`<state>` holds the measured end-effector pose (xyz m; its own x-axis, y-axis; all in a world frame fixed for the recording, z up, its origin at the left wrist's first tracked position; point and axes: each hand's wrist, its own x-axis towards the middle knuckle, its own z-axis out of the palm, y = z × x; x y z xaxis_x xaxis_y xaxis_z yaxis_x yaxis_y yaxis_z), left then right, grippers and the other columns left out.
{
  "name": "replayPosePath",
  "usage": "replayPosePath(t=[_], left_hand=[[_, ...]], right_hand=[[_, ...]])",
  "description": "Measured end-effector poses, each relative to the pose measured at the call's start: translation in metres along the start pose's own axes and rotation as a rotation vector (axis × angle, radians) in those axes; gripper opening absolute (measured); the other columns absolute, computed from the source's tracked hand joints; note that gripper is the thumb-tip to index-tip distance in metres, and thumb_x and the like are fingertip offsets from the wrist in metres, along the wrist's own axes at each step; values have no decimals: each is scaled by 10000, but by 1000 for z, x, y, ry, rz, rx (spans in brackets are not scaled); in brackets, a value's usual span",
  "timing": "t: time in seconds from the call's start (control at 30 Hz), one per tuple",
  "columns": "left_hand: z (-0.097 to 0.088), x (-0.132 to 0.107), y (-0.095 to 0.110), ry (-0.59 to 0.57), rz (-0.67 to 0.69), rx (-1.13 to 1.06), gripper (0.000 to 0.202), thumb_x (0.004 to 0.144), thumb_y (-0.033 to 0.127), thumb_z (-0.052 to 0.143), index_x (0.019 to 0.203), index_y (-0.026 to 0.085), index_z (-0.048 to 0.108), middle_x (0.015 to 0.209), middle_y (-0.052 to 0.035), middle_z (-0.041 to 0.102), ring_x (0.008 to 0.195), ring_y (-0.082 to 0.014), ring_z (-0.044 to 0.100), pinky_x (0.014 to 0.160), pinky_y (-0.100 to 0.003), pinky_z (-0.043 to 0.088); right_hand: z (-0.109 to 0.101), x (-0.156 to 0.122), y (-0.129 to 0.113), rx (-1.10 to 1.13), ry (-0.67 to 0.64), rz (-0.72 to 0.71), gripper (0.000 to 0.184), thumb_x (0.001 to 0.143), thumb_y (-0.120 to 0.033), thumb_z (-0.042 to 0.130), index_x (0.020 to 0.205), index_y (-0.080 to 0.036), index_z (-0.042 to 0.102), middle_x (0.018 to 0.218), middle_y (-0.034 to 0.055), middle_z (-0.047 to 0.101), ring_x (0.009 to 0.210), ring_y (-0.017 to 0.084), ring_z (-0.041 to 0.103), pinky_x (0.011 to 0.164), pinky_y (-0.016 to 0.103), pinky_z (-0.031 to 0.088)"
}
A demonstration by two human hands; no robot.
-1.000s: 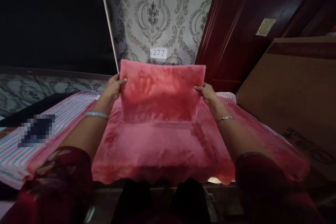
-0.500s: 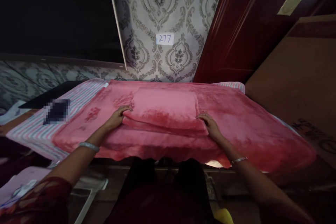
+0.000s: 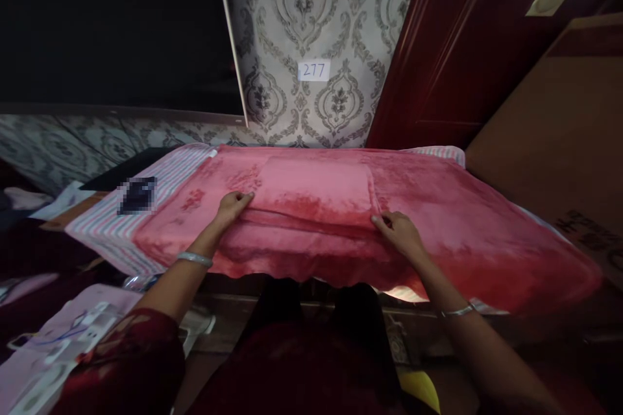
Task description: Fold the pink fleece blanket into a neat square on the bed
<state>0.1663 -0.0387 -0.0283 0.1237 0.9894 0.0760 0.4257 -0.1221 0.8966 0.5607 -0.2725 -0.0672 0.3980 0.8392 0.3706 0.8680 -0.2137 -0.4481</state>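
A folded pink fleece cloth (image 3: 314, 188) lies flat on a larger pink fleece blanket (image 3: 462, 220) that covers the table. My left hand (image 3: 232, 205) rests at the cloth's near left corner, fingers curled over its edge. At the near right corner sits my right hand (image 3: 400, 231), fingertips pinching the folded edge. Each wrist wears a silver bangle.
A striped pink-and-white sheet (image 3: 107, 224) shows under the blanket at the left, with a blurred dark patch (image 3: 139, 195) on it. A paper label reading 277 (image 3: 314, 70) hangs on the patterned wall. A dark red door (image 3: 452, 45) and brown board (image 3: 549, 142) stand right.
One second ago both hands held the folded cloth upright in the air. It has since been laid flat on the blanket, and my hands now lie at its near corners.
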Motion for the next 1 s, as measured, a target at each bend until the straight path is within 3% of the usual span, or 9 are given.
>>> replayPosePath(t=[0.07, 0.2, 0.33, 0.43, 0.6, 0.8, 1.0], left_hand=[[0, 0, -2, -37, 5, -37, 413, 634, 594, 715, 621, 204, 580, 556, 29, 485, 611, -166, 469, 581, -280, 322], [0, 2, -6, -75, 24, -110, 537, 525, 636, 779, 774, 178, 653, 696, -2, 611, 701, -188, 551, 655, -296, 411], [-1, 3, -11, -54, 81, -146, 547, 497, 625, 810, 780, 179, 666, 744, -2, 616, 783, -192, 558, 702, -285, 417], [-5, 1, -15, -126, 61, -171, 562, 522, 658, 812, 777, 176, 675, 694, 8, 585, 727, -178, 539, 644, -274, 394], [-13, -6, -20, -136, 124, -190, 708, 483, 669, 860, 971, 178, 711, 914, -32, 688, 853, -207, 603, 735, -280, 457], [-14, -9, -10, -204, 198, -270, 525, 566, 606, 845, 851, 189, 701, 837, -11, 666, 793, -179, 583, 735, -278, 452], [-8, 3, 12, -56, 242, -447, 331, 593, 462, 790, 687, 199, 611, 630, 34, 540, 591, -110, 451, 594, -241, 380]], right_hand=[[3, 0, 0, 25, 29, 14, 478, 839, -654, 489, 679, -219, 605, 690, 80, 617, 698, 233, 570, 679, 344, 424], [5, 3, -4, 266, 130, 69, 475, 780, -698, 529, 669, -237, 531, 617, 7, 546, 593, 173, 488, 581, 301, 367], [5, 3, -12, 554, 190, 122, 413, 769, -631, 605, 744, -220, 575, 673, -9, 571, 654, 167, 518, 639, 294, 421], [8, -1, -15, 677, 139, 135, 389, 782, -591, 639, 856, -210, 625, 783, 8, 641, 738, 183, 577, 704, 307, 469], [10, -10, -16, 659, 21, 121, 405, 734, -561, 713, 920, -206, 651, 848, 22, 686, 765, 197, 603, 686, 311, 495], [1, 2, -17, 783, 62, 146, 355, 749, -544, 721, 795, -203, 633, 694, -15, 619, 636, 152, 551, 590, 263, 449], [-11, 26, -19, 855, 153, 175, 341, 751, -535, 719, 823, -211, 639, 717, -21, 635, 660, 154, 575, 650, 281, 490]])
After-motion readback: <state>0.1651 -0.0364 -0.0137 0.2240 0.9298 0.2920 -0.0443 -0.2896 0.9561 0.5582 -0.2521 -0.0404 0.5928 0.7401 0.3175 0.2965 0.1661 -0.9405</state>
